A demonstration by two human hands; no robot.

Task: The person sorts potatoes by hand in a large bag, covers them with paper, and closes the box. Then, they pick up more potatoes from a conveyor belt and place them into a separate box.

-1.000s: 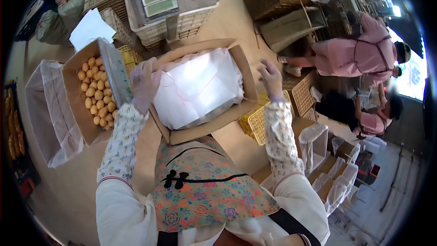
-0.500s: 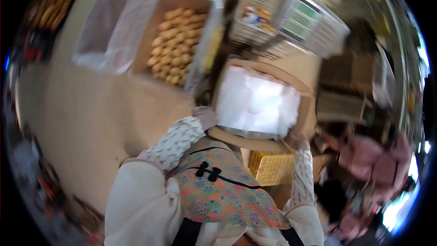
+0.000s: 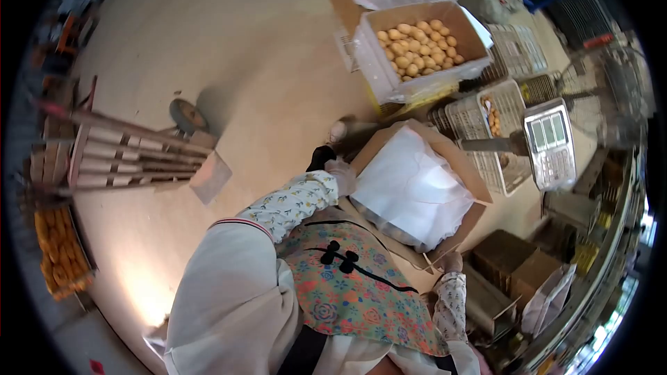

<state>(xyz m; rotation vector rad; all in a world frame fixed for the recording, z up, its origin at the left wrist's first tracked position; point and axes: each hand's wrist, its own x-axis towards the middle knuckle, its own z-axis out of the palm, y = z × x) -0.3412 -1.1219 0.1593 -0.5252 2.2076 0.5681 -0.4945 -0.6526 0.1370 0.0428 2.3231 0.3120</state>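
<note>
A cardboard box (image 3: 448,160) lined with white sheeting (image 3: 410,184) is directly in front of my apron. The sheeting covers whatever lies inside. My left hand (image 3: 342,176) has its fingers closed at the box's near left side, and part of the grip is hidden. At the near right corner, my right hand (image 3: 451,262) is closed on the box's edge, by a narrow pale strip. Both forearms wear patterned sleeve covers.
Ahead stands an open carton (image 3: 367,42) of round tan produce (image 3: 420,48). A digital scale (image 3: 552,142) rises beside plastic crates (image 3: 511,104). Leftward are a slatted cart (image 3: 139,153) with a wheel (image 3: 187,117) and a crate of orange produce (image 3: 62,253). Cardboard boxes (image 3: 538,271) stand at right.
My view has swung left, so the produce carton and scale now appear farther right and the slatted cart shows at left. Both hands stay on the lined box, which appears more tilted.
</note>
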